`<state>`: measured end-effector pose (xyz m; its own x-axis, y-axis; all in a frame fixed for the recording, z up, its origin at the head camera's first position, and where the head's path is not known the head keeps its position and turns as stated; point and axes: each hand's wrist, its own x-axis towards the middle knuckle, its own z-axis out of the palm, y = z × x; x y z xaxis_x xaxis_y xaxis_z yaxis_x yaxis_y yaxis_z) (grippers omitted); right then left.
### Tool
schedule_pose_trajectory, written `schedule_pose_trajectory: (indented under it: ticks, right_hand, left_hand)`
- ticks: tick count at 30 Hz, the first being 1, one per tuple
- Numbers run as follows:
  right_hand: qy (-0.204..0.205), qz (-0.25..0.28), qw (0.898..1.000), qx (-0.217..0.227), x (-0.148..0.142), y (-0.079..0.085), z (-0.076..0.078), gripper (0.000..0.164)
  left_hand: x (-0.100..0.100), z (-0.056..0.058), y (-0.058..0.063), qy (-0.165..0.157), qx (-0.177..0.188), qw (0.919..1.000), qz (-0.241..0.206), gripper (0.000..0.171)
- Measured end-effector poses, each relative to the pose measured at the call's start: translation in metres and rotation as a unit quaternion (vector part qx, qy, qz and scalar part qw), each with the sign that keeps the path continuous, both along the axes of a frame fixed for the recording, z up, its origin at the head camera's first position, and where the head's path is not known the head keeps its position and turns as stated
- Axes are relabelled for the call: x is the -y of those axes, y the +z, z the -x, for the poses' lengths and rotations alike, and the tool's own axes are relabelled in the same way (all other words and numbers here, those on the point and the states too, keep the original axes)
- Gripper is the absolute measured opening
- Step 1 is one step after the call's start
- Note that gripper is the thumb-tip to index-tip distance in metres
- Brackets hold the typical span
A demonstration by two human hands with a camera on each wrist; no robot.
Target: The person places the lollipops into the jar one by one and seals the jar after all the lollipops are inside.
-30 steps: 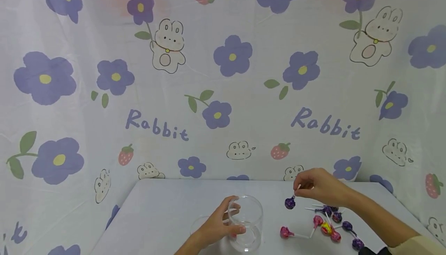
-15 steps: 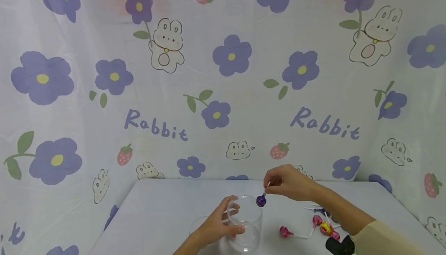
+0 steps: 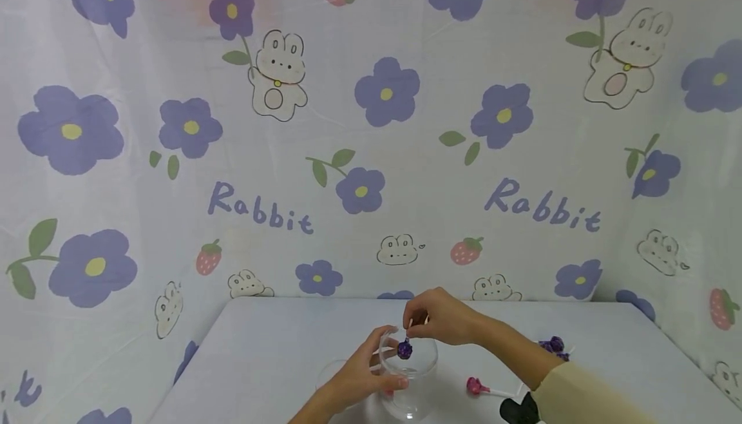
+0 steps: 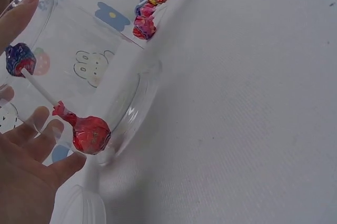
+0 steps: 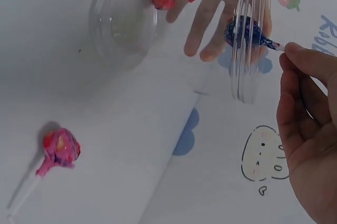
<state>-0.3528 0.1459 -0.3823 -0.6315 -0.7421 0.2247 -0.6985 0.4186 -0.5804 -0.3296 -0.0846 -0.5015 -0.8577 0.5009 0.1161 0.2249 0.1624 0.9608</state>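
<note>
A clear plastic jar (image 3: pixel 428 379) stands on the white table, its round side gripped by my left hand (image 3: pixel 362 372), thumb in front and fingers behind. Through the wall in the left wrist view, a red-wrapped lollipop (image 4: pixel 91 135) leans inside with its white stick up. My right hand (image 3: pixel 445 318) pinches the white stick of a purple-wrapped lollipop (image 3: pixel 404 350) between thumb and forefinger. That lollipop hangs candy end down at the jar's mouth; in the right wrist view its candy overlaps the rim (image 5: pixel 243 82).
Right of the jar lies a pink lollipop (image 3: pixel 476 386), with several purple ones (image 3: pixel 554 345) farther right, partly hidden by the right forearm. A clear round lid (image 4: pixel 84 208) lies left of the jar. A rabbit-print curtain (image 3: pixel 435 205) closes off the back.
My right hand has carried the purple lollipop leftward from above the loose lollipops to the jar's mouth. The left hand and the jar have stayed in place.
</note>
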Motion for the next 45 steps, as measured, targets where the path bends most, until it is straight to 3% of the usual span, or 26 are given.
schedule_pose_trajectory:
  ticks: [7,12,17,25,34,45]
  right_hand:
    - [0.019,-0.015,0.999,-0.031,0.023,-0.012,0.002,0.009]
    - [0.003,-0.036,0.997,-0.063,0.034,-0.021,0.003,0.012]
    - [-0.004,-0.027,0.998,-0.06,0.037,-0.024,0.001,0.01]
    - [0.003,-0.018,0.998,-0.055,0.029,-0.022,-0.002,0.009]
    - [0.009,-0.009,0.999,-0.038,0.017,-0.016,-0.007,0.007]
    - [-0.02,0.007,1.0,-0.017,-0.01,-0.007,-0.01,0.009]
  left_hand:
    - [0.0,-0.001,-0.001,-0.002,0.002,1.0,0.0,0.081]
    - [0.0,0.001,-0.003,-0.005,0.01,0.9999,-0.002,0.083]
    - [0.001,0.002,-0.003,-0.002,0.014,0.9999,0.004,0.083]
    - [0.003,0.0,-0.005,-0.016,0.007,0.9998,-0.012,0.082]
    - [0.001,-0.002,-0.003,-0.007,0.007,0.9999,-0.007,0.081]
    - [0.001,0.001,-0.006,-0.004,-0.001,0.9999,-0.015,0.083]
